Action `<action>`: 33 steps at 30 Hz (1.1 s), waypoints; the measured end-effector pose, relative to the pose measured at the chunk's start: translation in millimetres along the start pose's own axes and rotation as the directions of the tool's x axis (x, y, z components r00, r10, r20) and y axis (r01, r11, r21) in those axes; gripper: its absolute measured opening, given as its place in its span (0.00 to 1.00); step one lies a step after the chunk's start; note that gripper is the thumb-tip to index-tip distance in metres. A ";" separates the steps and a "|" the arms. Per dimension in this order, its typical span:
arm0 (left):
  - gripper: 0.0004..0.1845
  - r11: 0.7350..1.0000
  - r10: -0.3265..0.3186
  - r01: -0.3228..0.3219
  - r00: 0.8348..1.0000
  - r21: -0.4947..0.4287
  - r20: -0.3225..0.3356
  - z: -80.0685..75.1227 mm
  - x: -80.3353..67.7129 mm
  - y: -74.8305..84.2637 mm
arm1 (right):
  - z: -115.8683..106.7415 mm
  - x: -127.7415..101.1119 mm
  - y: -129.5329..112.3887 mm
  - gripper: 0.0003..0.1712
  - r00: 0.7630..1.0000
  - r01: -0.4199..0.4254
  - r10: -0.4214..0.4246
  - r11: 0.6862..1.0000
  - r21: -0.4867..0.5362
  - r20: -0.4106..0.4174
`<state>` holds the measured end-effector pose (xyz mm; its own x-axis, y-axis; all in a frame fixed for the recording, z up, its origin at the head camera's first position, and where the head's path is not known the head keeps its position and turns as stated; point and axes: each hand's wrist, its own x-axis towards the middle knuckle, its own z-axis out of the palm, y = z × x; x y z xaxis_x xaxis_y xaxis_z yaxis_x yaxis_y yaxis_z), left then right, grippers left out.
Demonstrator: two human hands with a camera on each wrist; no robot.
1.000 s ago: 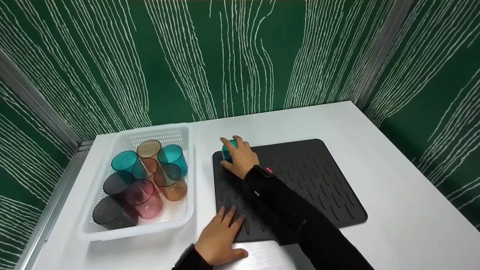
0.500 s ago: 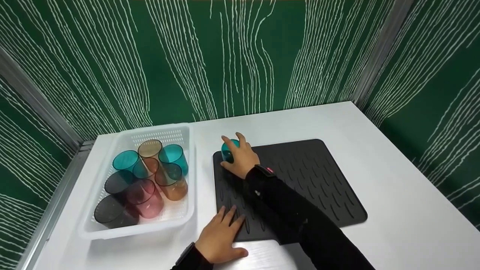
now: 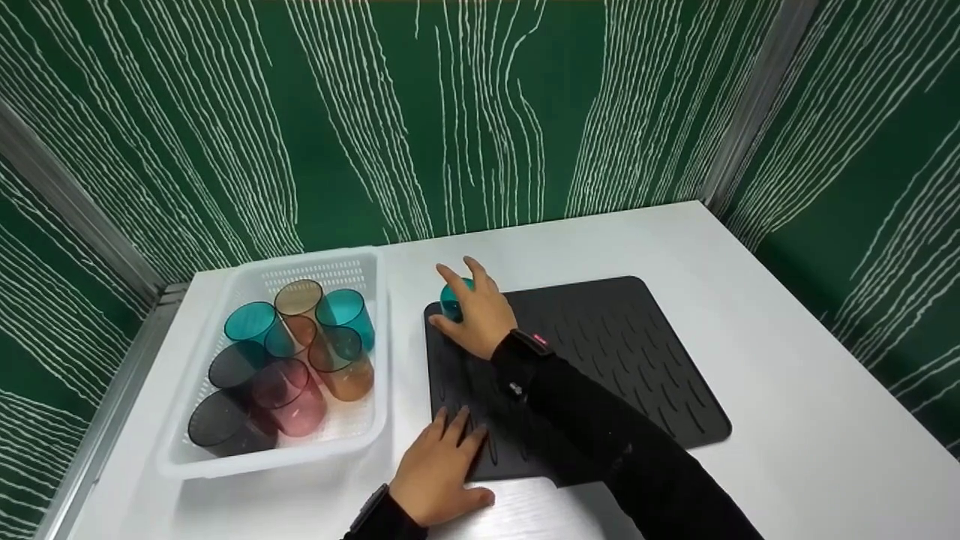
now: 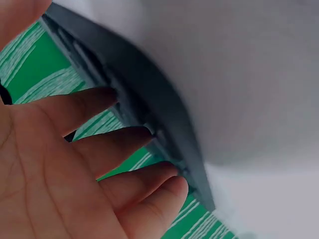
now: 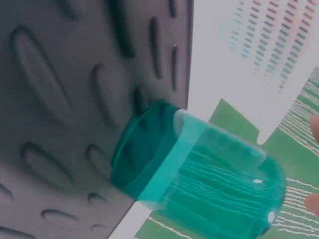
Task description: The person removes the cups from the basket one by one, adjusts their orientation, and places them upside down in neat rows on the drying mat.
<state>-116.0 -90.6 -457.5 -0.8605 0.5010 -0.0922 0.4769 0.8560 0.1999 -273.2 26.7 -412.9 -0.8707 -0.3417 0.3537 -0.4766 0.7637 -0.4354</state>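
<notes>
A teal see-through cup [image 3: 451, 305] stands on the far left corner of the black ridged mat [image 3: 615, 352]. My right hand [image 3: 484, 315] is spread around it, partly hiding it in the head view. Seen from the right wrist, one end of the cup [image 5: 209, 174] meets the mat, and fingertips [image 5: 313, 203] show at the right edge, apart from the cup. My left hand [image 3: 433, 476] lies at the mat's near left corner, its fingers extended onto it. Up close, the left fingers [image 4: 114, 149] touch the ridged side of the mat [image 4: 149, 89].
To the left, a white perforated basket [image 3: 384, 360] holds several see-through cups, among them a teal cup [image 3: 251, 322], a pink cup [image 3: 300, 409] and an orange cup [image 3: 351, 379]. Both stand on a white table [image 3: 795, 390], with a green patterned wall [image 3: 555, 112] behind.
The fingers of my right hand have spread wider and lifted off the teal cup, which stays on the mat corner. My left hand has barely moved.
</notes>
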 end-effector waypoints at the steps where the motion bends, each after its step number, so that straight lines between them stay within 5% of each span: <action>1: 0.42 1.000 -0.003 0.003 1.000 0.004 -0.015 -3.5 -0.6 0.7 | -0.4 -0.7 -1.0 0.41 1.000 0.011 -0.011 1.000 -0.001 -0.013; 7: 0.38 1.000 -0.002 0.002 0.989 0.001 -0.149 -31.9 -8.9 3.7 | 0.2 -2.9 -9.6 0.37 0.989 0.078 -0.073 0.996 0.033 -0.127; 11: 0.35 1.000 0.008 -0.016 0.964 -0.026 -0.267 -53.1 -18.4 5.1 | 2.2 -4.3 -18.0 0.35 0.988 0.095 -0.075 0.985 0.145 -0.137; 13: 0.32 1.000 0.008 -0.017 0.933 -0.021 -0.359 -63.0 -23.4 4.4 | 3.4 -5.5 -22.3 0.35 0.990 0.093 -0.070 0.976 0.197 -0.119; 19: 0.25 0.996 -0.027 0.073 0.805 0.054 -0.592 -89.9 -30.9 -10.3 | 8.7 -9.1 -36.5 0.33 0.998 0.067 -0.059 0.941 0.332 -0.034; 26: 0.22 0.978 -0.106 0.198 0.737 0.064 -0.667 -114.3 -26.8 -39.8 | 25.7 -17.7 -51.2 0.30 0.972 -0.084 -0.013 0.912 0.401 0.234; 29: 0.22 0.969 -0.171 0.247 0.734 0.024 -0.657 -121.6 -21.5 -54.0 | 33.9 -21.1 -57.4 0.29 0.956 -0.110 -0.017 0.905 0.411 0.293; 33: 0.23 0.948 -0.278 0.315 0.775 -0.034 -0.568 -129.5 -14.5 -70.9 | 42.0 -25.0 -65.2 0.24 0.950 -0.101 -0.032 0.909 0.404 0.310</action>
<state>-160.5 -175.1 -344.0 -0.9008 0.0773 0.4272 0.1747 0.9654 0.1936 -225.4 -37.6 -428.0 -0.8496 -0.5190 0.0939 -0.3948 0.5079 -0.7657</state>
